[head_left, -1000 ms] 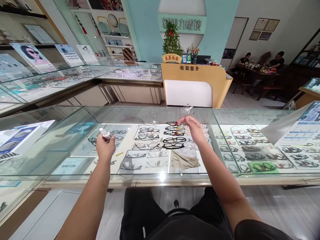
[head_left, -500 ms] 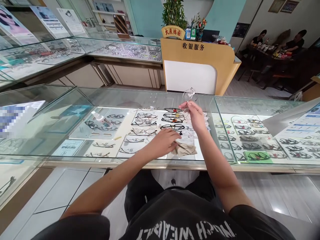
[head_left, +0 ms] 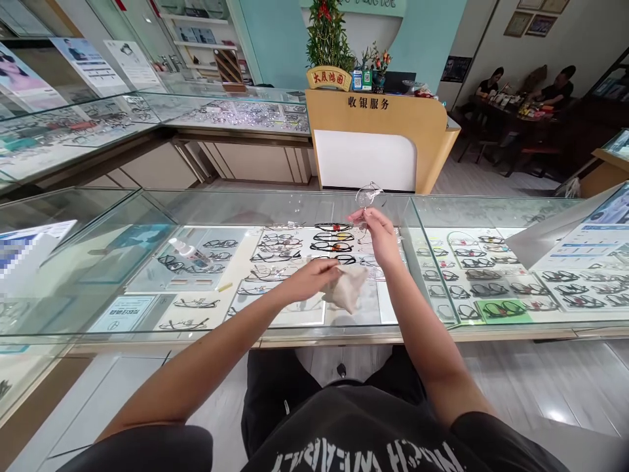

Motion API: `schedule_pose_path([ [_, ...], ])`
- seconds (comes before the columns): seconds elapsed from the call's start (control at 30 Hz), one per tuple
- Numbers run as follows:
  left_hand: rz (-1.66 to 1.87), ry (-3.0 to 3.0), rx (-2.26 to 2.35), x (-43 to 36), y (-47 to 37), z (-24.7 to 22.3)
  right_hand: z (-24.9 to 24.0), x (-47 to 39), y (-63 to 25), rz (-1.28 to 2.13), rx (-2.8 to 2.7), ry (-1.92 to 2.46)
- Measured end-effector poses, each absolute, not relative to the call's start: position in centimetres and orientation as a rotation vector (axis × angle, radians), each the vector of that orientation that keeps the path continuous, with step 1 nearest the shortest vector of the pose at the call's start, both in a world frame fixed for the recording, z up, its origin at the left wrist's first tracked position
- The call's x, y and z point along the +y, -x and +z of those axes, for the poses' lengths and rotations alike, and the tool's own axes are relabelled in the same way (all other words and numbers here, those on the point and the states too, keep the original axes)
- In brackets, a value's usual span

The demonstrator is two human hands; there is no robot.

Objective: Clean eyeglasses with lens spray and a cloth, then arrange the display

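My right hand [head_left: 381, 235] is closed on a pair of thin-rimmed eyeglasses [head_left: 367, 195], held up over the far part of the glass counter [head_left: 236, 335]. One round lens stands above my fingers; the rest of the frame is partly hidden by the hand. In my left hand [head_left: 314, 278] a beige cloth [head_left: 348, 290] is pinched at its upper left, and it hangs loosely below and to the right of the fingers. Under the glass, between and beyond my hands, lie several dark eyeglass frames [head_left: 332, 246].
Left on the counter stands a small white-capped spray bottle [head_left: 187, 250]. A folded paper sign [head_left: 584, 229] is at the right, and another sign [head_left: 29, 255] at the far left. Beyond are a wooden cashier desk [head_left: 373, 118] and two seated people at a table [head_left: 515, 108].
My left hand has raised the cloth off the counter, and it now hangs more open. My right hand still holds the eyeglasses up. The whole view has shifted slightly.
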State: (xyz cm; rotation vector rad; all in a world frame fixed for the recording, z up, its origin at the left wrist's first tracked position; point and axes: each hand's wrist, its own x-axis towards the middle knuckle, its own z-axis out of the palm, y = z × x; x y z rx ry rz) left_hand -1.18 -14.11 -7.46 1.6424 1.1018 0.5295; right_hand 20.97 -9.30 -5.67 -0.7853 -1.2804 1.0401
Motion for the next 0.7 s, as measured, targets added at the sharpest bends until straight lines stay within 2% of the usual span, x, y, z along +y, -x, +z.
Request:
schedule_pose_path([
  [0.07, 0.694, -1.263, 1.199, -13.3, 1.9, -6.8, -5.8, -9.2, -21.3, 1.022, -1.269, 0.789],
  [0.17, 0.888, -0.819, 1.1, -11.9, 2.6, -5.0, -5.9, -9.2, -21.6, 0.977, -1.259, 0.828],
  [0.3, 1.054, -0.566, 0.9, -10.1, 3.3, -1.5, -5.2, -9.0, -21.7, 0.954, -1.277, 0.883],
  [0.7, 1.187, -1.115, 0.669, -5.5, 3.0, 5.1, 6.5, -9.7, -21.5, 0.857, -1.717, 0.736],
])
